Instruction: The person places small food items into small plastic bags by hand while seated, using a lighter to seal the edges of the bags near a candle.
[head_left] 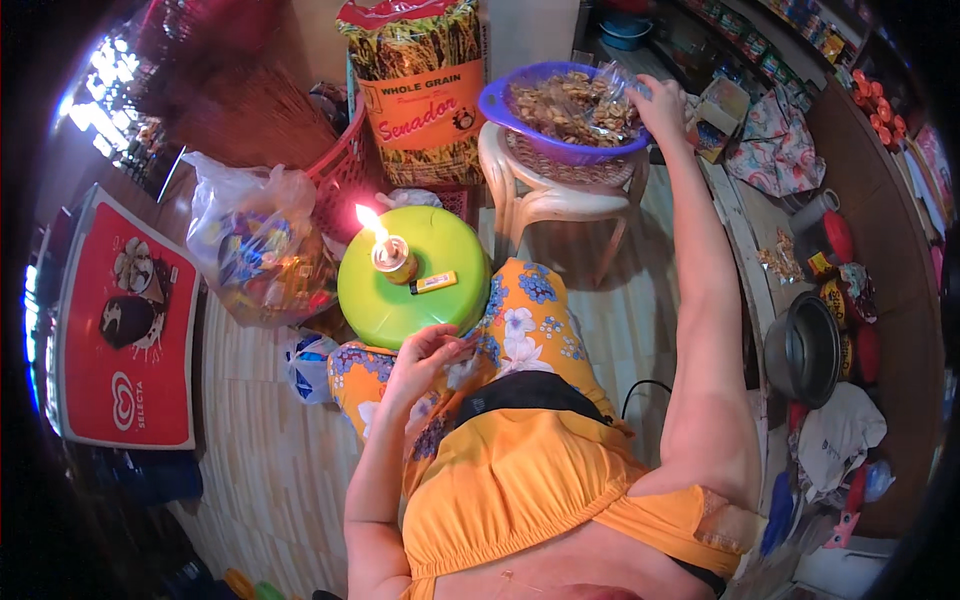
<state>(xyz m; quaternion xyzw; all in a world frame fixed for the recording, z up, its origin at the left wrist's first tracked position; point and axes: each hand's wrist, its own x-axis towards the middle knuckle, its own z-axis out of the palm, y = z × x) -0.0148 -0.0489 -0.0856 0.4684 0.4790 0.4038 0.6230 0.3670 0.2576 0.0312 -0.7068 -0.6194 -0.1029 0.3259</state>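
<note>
My right hand (660, 108) reaches out to the far right, over a purple basin (492, 108) full of brown chips or dried pieces, many in clear plastic. Its fingers grip a clear plastic bag (612, 88) at the basin's rim. My left hand (428, 360) hovers above my lap by the near edge of a round green stool (370, 295), fingers loosely bent and apart, with nothing visible in them. On the stool, a small can (397, 264) burns with an upright flame (372, 222). A yellow lighter (434, 282) lies beside it.
The basin rests on a cream stool (560, 205). Left of the green stool sits a plastic bag of packets (262, 255), near a red basket (340, 160). A big grain sack (420, 110) stands behind. On the right, a low ledge holds a dark pan (803, 350) and a patterned cloth (775, 150).
</note>
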